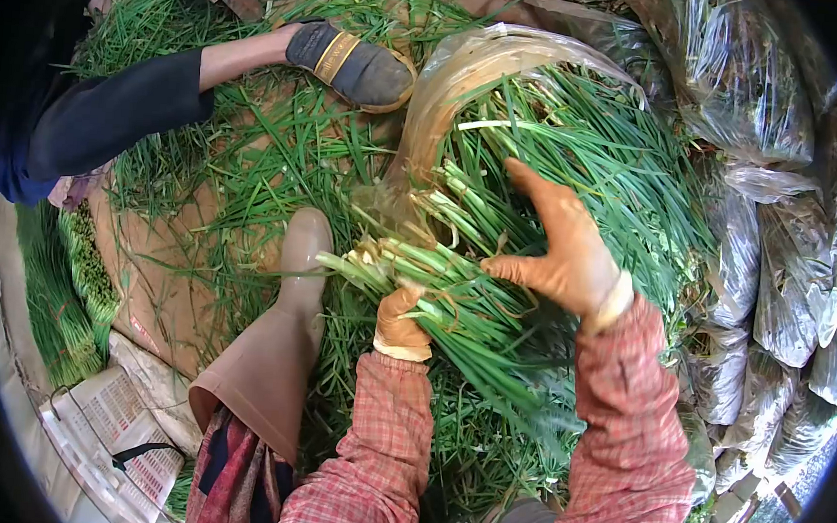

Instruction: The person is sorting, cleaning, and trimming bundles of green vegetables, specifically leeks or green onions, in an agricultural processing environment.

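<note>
My left hand (402, 323), in an orange glove, is closed round a bundle of garlic chives (478, 313). The pale stem ends point up and left, and the green leaves trail down to the right. Just above the bundle's right side is my right hand (565, 247), also gloved, with thumb and fingers spread apart and nothing gripped. Behind both hands, a clear plastic bag (427, 118) lies with its mouth wide, full of more long green chives (598, 148). Pale stems of other chives poke out near the bag's left edge.
Loose leaves (280, 167) litter the ground. Another person's shoe (354, 66) rests near the bag, at top. My rubber boot (269, 358) stands left of my hands. Filled plastic bags (787, 274) are stacked at right. Tidy chive bundles (57, 287) lie at far left beside a printed sack (116, 425).
</note>
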`<state>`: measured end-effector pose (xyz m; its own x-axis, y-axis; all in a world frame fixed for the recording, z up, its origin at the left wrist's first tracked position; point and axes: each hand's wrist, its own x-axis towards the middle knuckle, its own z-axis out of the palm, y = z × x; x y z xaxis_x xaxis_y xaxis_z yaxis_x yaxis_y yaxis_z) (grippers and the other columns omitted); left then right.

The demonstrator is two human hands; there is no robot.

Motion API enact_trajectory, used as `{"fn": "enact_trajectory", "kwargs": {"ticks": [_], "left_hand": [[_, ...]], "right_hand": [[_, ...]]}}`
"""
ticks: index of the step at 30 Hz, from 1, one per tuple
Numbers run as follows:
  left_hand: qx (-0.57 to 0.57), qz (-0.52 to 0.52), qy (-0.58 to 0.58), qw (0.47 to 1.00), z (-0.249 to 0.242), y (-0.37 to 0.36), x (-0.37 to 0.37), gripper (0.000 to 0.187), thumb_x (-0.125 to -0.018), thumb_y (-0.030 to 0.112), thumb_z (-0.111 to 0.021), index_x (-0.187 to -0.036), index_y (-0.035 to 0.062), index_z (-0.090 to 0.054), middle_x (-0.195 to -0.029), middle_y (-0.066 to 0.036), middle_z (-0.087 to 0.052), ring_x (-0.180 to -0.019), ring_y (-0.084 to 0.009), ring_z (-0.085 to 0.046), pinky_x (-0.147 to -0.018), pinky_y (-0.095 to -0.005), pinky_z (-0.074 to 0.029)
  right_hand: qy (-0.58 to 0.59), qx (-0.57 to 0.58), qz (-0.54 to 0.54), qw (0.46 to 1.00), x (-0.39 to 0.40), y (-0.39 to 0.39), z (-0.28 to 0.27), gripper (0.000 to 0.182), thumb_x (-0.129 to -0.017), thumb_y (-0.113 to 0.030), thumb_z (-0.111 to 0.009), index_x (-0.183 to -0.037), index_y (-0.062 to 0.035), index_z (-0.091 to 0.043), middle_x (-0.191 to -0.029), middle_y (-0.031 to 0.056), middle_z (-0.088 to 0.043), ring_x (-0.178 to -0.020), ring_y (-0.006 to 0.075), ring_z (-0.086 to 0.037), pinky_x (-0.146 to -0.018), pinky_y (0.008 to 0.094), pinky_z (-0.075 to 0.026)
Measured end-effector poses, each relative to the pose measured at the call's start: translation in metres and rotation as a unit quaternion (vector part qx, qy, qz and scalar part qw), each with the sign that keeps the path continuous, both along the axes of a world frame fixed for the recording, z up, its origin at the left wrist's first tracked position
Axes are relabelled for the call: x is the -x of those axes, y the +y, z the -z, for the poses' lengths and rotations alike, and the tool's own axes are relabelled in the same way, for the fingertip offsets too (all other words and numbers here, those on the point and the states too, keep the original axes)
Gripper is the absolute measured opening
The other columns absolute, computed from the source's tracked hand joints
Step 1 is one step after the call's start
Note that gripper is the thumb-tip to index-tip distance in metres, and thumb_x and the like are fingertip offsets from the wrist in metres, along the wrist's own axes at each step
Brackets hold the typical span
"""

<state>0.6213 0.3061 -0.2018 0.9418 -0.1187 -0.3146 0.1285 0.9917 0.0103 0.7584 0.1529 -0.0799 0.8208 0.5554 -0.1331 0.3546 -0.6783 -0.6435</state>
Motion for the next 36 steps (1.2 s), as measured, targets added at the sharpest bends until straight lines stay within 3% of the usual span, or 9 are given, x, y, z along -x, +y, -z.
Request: {"fn": "enact_trajectory", "kwargs": {"ticks": [6,12,16,21,24,28,31,34,36], "left_hand": [[0.019,-0.021,-0.057,0.998,0.009,-0.004,-0.017,0.070,-0.065,0.012,-0.068,-0.125,-0.0022,-0.037,-0.121,-0.020,-0.047,-0.106,-0.0346,-0.050,-0.085,-0.0474,-0.046],[-0.245,0.012,-0.036,0.969,-0.023,0.008,-0.022,0.076,-0.059,0.011,-0.073,-0.125,-0.0010,-0.036,-0.122,-0.018,-0.046,-0.108,-0.0310,-0.048,-0.091,-0.0428,-0.041],[-0.349,0.058,-0.097,0.930,-0.046,0.005,-0.036,0.064,-0.055,0.023,-0.077,-0.109,0.0059,-0.046,-0.096,-0.010,-0.054,-0.094,-0.0263,-0.050,-0.094,-0.0414,-0.032],[-0.251,-0.034,-0.112,0.961,-0.060,0.000,-0.033,0.033,-0.072,0.026,-0.060,-0.099,0.0101,-0.048,-0.081,-0.004,-0.055,-0.082,-0.0194,-0.051,-0.097,-0.0441,-0.029],[-0.279,-0.130,-0.001,0.951,-0.099,0.057,-0.015,0.025,-0.090,0.038,-0.040,-0.085,0.0147,-0.049,-0.069,0.003,-0.049,-0.070,-0.0137,-0.048,-0.098,-0.0473,-0.028],[-0.161,-0.144,-0.443,0.870,-0.164,0.142,-0.051,0.045,-0.069,0.029,-0.060,-0.104,0.0058,-0.043,-0.092,-0.006,-0.046,-0.092,-0.0207,-0.045,-0.100,-0.0397,-0.025],[-0.335,-0.225,-0.290,0.868,-0.251,0.144,-0.038,0.039,-0.071,0.028,-0.059,-0.099,0.0065,-0.043,-0.090,-0.005,-0.046,-0.091,-0.0209,-0.045,-0.100,-0.0418,-0.025],[-0.496,-0.220,-0.433,0.720,-0.309,0.134,-0.051,0.033,-0.076,0.021,-0.057,-0.100,0.0036,-0.043,-0.090,-0.009,-0.050,-0.095,-0.0227,-0.048,-0.097,-0.0461,-0.030],[-0.553,-0.164,-0.551,0.603,-0.345,0.116,-0.058,0.034,-0.079,0.020,-0.056,-0.105,0.0019,-0.044,-0.093,-0.011,-0.053,-0.095,-0.0236,-0.050,-0.094,-0.0457,-0.034]], "right_hand": [[0.264,-0.032,-0.037,0.963,-0.031,0.015,0.036,0.083,-0.063,-0.039,-0.072,-0.126,0.0000,-0.036,-0.109,0.0245,-0.055,-0.102,0.0337,-0.054,-0.087,0.0371,-0.041],[0.072,0.197,0.019,0.978,-0.009,0.042,0.047,0.081,-0.066,-0.035,-0.068,-0.131,-0.0066,-0.029,-0.101,0.0203,-0.058,-0.086,0.0339,-0.058,-0.076,0.0402,-0.043],[-0.003,0.272,0.027,0.962,-0.002,0.054,0.052,0.085,-0.062,-0.025,-0.069,-0.134,-0.0125,-0.026,-0.092,0.0134,-0.061,-0.084,0.0289,-0.059,-0.074,0.0409,-0.040],[-0.099,0.349,0.023,0.932,-0.027,0.023,0.024,0.073,-0.063,-0.012,-0.064,-0.129,-0.0129,-0.033,-0.081,0.0099,-0.062,-0.074,0.0281,-0.061,-0.066,0.0418,-0.045],[-0.163,0.245,0.010,0.956,-0.066,-0.031,0.009,0.073,-0.063,-0.011,-0.066,-0.128,-0.0122,-0.033,-0.084,0.0133,-0.063,-0.079,0.0274,-0.062,-0.071,0.0406,-0.047],[-0.194,0.280,0.175,0.924,-0.063,-0.077,-0.020,0.080,-0.067,-0.029,-0.071,-0.132,-0.0110,-0.028,-0.112,0.0189,-0.053,-0.104,0.0297,-0.052,-0.085,0.0377,-0.043],[-0.306,0.116,0.284,0.901,-0.026,-0.110,-0.080,0.062,-0.071,-0.033,-0.069,-0.121,-0.0051,-0.045,-0.103,0.0153,-0.058,-0.098,0.0260,-0.055,-0.081,0.0333,-0.045],[0.105,-0.237,0.282,0.924,0.067,-0.084,-0.173,0.041,-0.081,-0.035,-0.059,-0.102,0.0003,-0.059,-0.081,0.0091,-0.061,-0.080,0.0183,-0.060,-0.071,0.0286,-0.048],[0.418,-0.414,0.157,0.793,0.130,-0.048,-0.189,0.068,-0.083,-0.057,-0.043,-0.113,0.0036,-0.051,-0.095,0.0192,-0.061,-0.088,0.0238,-0.060,-0.075,0.0340,-0.049]]}}
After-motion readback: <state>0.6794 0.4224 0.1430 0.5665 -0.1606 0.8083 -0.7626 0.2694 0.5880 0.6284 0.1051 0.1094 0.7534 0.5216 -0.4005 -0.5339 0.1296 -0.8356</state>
